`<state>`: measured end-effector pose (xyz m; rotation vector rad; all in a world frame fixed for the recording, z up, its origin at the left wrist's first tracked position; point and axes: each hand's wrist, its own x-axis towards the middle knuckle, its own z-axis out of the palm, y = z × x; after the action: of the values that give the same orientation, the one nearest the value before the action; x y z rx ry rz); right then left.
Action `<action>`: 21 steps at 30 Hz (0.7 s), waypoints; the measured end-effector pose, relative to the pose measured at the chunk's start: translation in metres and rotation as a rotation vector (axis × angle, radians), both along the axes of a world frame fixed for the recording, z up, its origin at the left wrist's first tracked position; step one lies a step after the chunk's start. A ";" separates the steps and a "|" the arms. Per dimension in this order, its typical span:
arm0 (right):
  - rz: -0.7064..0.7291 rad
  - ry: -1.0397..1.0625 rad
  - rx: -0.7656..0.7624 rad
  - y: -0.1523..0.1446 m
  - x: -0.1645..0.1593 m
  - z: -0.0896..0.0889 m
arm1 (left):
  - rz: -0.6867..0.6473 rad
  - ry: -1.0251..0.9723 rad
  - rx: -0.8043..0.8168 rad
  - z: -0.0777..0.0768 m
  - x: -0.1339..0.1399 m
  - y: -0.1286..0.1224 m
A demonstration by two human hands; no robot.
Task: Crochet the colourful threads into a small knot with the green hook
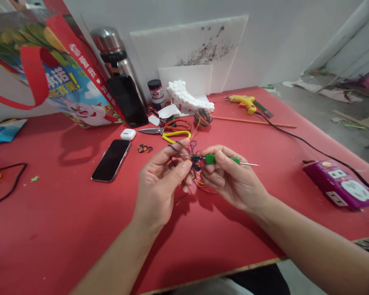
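Note:
Between my hands is a small crocheted piece (197, 164) of multicoloured yarn. My left hand (164, 176) pinches it between thumb and fingers, with a strand of yarn looped over the raised index finger. In my right hand (230, 174) is a crochet hook (211, 159) with a green handle, held level; its thin metal tip points left into the yarn work and the other metal end sticks out to the right. Loose orange and dark strands hang below the piece. A multicoloured yarn ball (203, 118) lies just beyond, with a strand running toward my hands.
Scissors (167, 132) with red and yellow handles lie behind my left hand. Left of them are a phone (111, 160), a white earbud case (128, 134) and a small crocheted scrap (144, 148). A yellow glue gun (242, 102) and purple power socket (341, 184) sit at right. A bag (80, 94) stands at left.

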<state>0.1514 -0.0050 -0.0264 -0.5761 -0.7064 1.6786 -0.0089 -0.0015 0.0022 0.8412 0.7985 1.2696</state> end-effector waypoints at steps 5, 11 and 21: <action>0.027 -0.023 0.000 0.000 0.003 -0.001 | 0.034 0.034 0.021 -0.002 -0.002 0.003; 0.061 -0.040 0.006 0.002 0.005 -0.005 | 0.088 0.142 0.159 -0.007 -0.004 0.003; 0.062 -0.106 0.237 0.005 0.013 -0.002 | 0.048 0.055 0.135 -0.008 0.002 -0.001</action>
<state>0.1644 0.0005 -0.0281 -0.4811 -0.9933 1.6006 -0.0070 -0.0029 -0.0053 0.9740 0.7873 1.3589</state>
